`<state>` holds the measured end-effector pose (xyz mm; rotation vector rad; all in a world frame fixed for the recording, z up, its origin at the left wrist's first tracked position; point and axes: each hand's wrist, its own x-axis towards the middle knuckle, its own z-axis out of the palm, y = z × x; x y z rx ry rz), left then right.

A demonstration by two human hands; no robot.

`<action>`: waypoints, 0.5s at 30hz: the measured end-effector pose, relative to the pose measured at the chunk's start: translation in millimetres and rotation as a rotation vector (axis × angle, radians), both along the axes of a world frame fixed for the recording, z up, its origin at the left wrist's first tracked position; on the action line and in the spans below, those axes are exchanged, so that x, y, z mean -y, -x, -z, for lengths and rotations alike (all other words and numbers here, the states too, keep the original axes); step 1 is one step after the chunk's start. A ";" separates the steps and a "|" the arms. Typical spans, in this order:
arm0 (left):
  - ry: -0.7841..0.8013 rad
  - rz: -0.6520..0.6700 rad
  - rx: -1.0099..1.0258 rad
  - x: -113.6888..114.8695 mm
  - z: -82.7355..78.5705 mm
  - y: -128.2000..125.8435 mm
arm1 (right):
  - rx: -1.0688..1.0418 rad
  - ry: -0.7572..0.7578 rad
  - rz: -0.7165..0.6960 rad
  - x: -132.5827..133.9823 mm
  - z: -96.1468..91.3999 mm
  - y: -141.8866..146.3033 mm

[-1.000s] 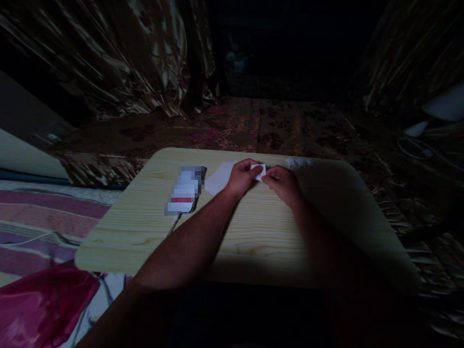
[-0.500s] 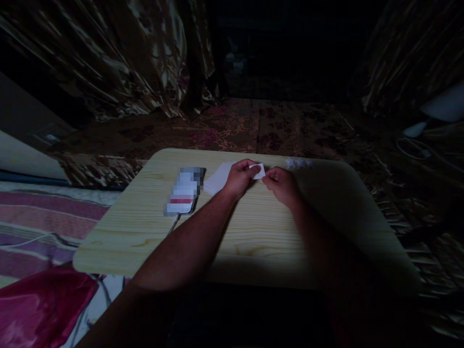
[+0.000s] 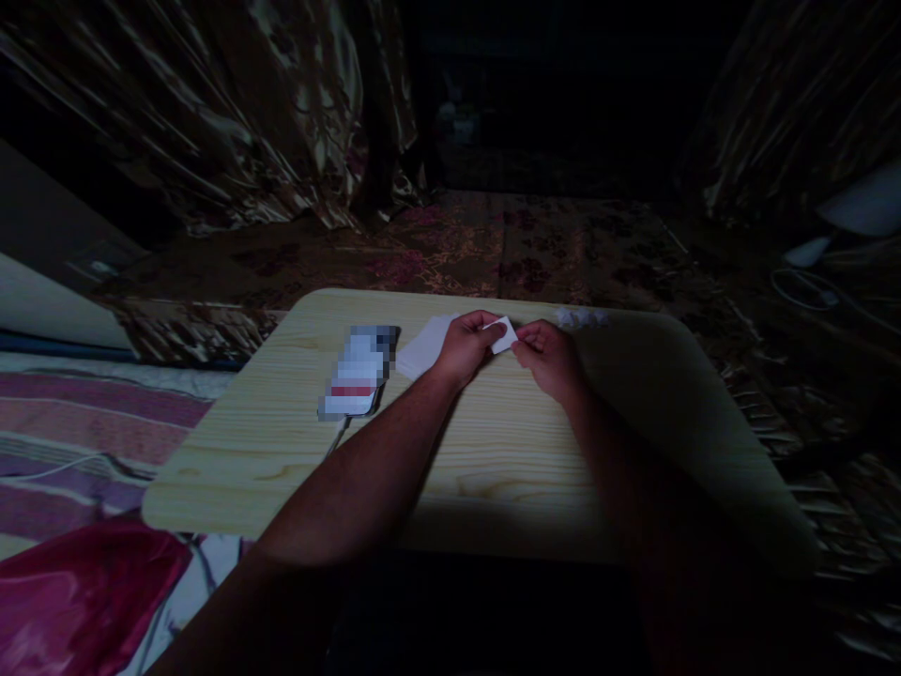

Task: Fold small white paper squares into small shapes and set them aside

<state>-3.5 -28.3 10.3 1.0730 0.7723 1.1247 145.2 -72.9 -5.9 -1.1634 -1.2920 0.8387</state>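
My left hand (image 3: 465, 345) and my right hand (image 3: 550, 357) meet at the far middle of a light wooden table (image 3: 493, 441). Both pinch a small white piece of paper (image 3: 504, 334) between their fingertips, just above the tabletop. A larger white sheet (image 3: 422, 345) lies flat on the table right behind my left hand. The room is dim and the right hand is in shadow.
A phone (image 3: 358, 372) with a cable lies left of the sheet. Small white scraps (image 3: 581, 318) sit near the table's far edge on the right. Patterned cloth and curtains surround the table; a red bag (image 3: 77, 601) lies at the lower left.
The small paper has turned slightly between my fingertips and my right hand has shifted a little closer to the left; otherwise both hands stay in place.
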 end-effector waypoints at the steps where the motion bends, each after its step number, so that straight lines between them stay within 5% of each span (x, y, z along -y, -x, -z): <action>1: 0.008 0.009 0.012 -0.1 0.1 -0.2 | -0.014 -0.016 -0.002 -0.2 0.1 -0.2; 15: 0.009 0.116 0.086 -1.8 3.1 0.9 | -0.005 -0.041 -0.083 7.5 -9.7 -0.2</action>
